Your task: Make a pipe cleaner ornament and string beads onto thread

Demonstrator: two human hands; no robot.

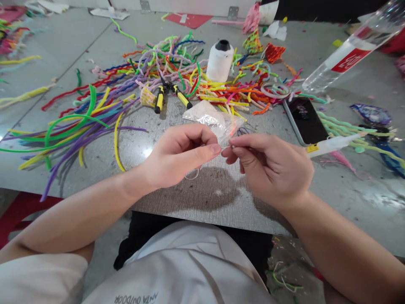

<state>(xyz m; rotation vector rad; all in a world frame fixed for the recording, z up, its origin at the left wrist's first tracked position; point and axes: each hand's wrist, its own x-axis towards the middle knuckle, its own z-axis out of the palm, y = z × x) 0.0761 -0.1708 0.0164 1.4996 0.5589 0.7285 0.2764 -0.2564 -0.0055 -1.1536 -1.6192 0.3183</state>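
Ideally, with the fingers of the left hand (179,159) and right hand (274,171) pinched together on thin white thread (191,179), its slack loop should hang untangled.

A grey table (335,202) bears a tangle of multicoloured pipe cleaners (139,80) — loose strands fanned out leftward — plus yellow-handled pliers (160,98), a white thread spool (219,63) standing upright, a clear plastic bag (205,115), a smartphone (306,120) and, just beyond it, a water bottle (343,61)
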